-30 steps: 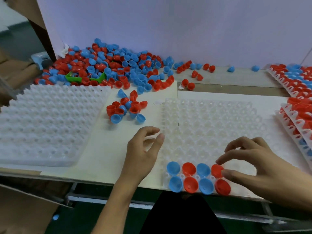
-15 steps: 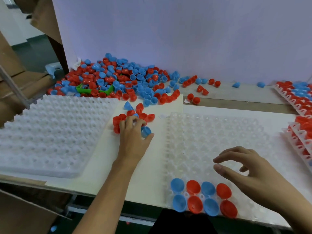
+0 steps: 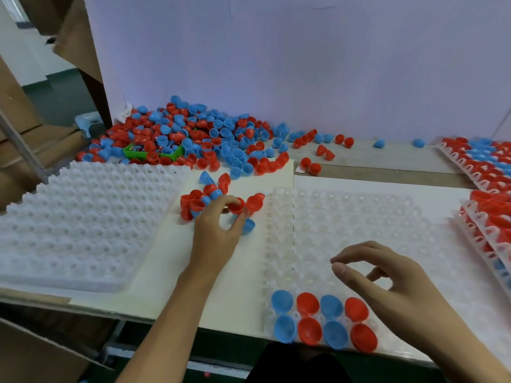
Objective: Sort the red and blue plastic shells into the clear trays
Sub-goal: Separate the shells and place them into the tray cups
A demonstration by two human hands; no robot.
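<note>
Red shell (image 3: 236, 206) pinched from the small pile by left hand (image 3: 218, 230) fingers; next, seat it in the clear tray (image 3: 359, 217), where right hand (image 3: 387, 275) hovers, fingers loosely curled.

You've got 8 shells seated in the near tray (image 3: 359, 233): 4 blue (image 3: 282, 300), 4 red (image 3: 307, 302), in 2 rows of 4. 1 more empty tray (image 3: 83, 225) sits left. Filled trays (image 3: 475, 158) stack far right; count unclear. Far pile (image 3: 193, 139) is too many to count.

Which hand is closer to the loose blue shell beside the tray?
Left. The left hand touches the blue shell with its fingertips; the right hand hovers over the clear tray, well away.
</note>
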